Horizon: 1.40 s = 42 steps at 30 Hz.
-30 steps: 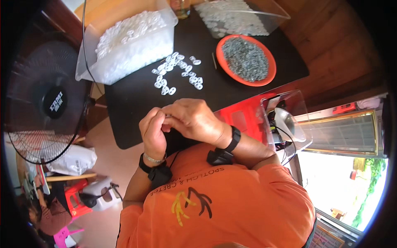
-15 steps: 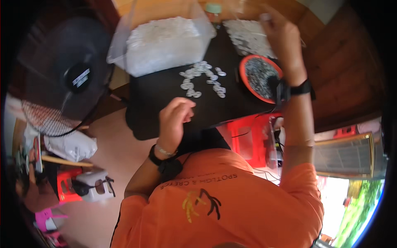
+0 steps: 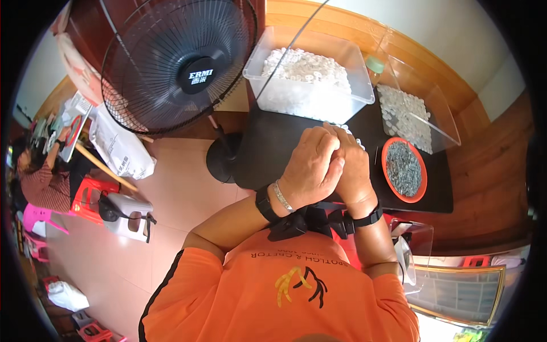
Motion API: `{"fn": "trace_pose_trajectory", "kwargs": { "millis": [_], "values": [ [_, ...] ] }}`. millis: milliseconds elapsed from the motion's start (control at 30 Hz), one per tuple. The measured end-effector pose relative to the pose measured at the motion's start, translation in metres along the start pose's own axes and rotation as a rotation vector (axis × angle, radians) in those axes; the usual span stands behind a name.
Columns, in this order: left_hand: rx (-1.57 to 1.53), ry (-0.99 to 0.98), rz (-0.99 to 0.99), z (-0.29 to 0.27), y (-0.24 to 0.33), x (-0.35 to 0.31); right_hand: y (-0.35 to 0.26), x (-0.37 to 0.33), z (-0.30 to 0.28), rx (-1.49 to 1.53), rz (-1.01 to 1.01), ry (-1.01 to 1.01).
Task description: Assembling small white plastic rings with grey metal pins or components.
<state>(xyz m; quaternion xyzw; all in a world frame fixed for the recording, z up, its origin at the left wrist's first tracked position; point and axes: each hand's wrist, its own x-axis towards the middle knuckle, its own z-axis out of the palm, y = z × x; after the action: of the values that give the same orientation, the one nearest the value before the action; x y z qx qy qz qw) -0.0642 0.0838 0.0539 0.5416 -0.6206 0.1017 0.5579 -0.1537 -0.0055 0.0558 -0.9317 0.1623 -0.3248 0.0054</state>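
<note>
My left hand [image 3: 310, 162] and my right hand [image 3: 352, 168] are brought together over the front of the black table [image 3: 265, 145]. The fingers of both are curled and pressed in, and what they hold, if anything, is hidden. Just beyond the fingertips a few small white plastic pieces [image 3: 358, 138] peek out; my hands cover the others. To the right of my right hand stands an orange-red bowl [image 3: 424, 181] filled with small grey metal bits [image 3: 403, 168]. Behind my hands, a translucent bin [image 3: 364, 77] is heaped with small white pieces [image 3: 310, 71].
A clear tray [image 3: 450, 132] of flat white pieces sits at the back right, near a green-capped jar [image 3: 375, 65]. A black standing fan [image 3: 182, 68] rises at the left. Beyond it, another person [image 3: 48, 176] sits near a red stool [image 3: 91, 196] and a white bag [image 3: 122, 142].
My right hand has come down from over the clear tray and met my left hand. The view has swung, so the table sits farther right and the fan shows more.
</note>
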Motion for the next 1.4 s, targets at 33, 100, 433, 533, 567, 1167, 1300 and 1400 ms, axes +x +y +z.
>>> {"fn": "trace_pose_trajectory", "kwargs": {
  "millis": [33, 100, 433, 533, 567, 1167, 1300, 1400],
  "values": [
    [0.015, 0.001, -0.015, 0.0, -0.001, -0.001, -0.002, 0.001, 0.003, -0.043, -0.012, 0.023],
    [0.013, -0.011, 0.006, 0.0, -0.004, -0.005, -0.003, 0.003, 0.007, -0.051, -0.033, 0.02],
    [0.057, -0.042, 0.039, -0.01, 0.002, 0.0, -0.012, -0.005, 0.006, 0.046, 0.036, -0.153],
    [0.074, 0.002, 0.107, -0.005, 0.008, 0.001, -0.016, 0.0, 0.009, 0.076, 0.024, -0.044],
    [0.08, -0.031, 0.097, -0.004, 0.01, -0.001, -0.014, -0.002, 0.011, 0.158, 0.038, -0.022],
    [-0.189, 0.033, -1.074, -0.178, -0.151, -0.146, 0.011, -0.064, -0.015, 0.295, 0.14, -0.027],
    [-0.064, 0.188, -1.275, -0.193, -0.253, -0.168, 0.026, -0.099, -0.003, 0.302, 0.367, -0.03],
    [0.069, 0.229, -1.243, -0.185, -0.36, -0.202, 0.034, -0.106, 0.007, 0.207, 0.359, 0.051]
  ]
}}
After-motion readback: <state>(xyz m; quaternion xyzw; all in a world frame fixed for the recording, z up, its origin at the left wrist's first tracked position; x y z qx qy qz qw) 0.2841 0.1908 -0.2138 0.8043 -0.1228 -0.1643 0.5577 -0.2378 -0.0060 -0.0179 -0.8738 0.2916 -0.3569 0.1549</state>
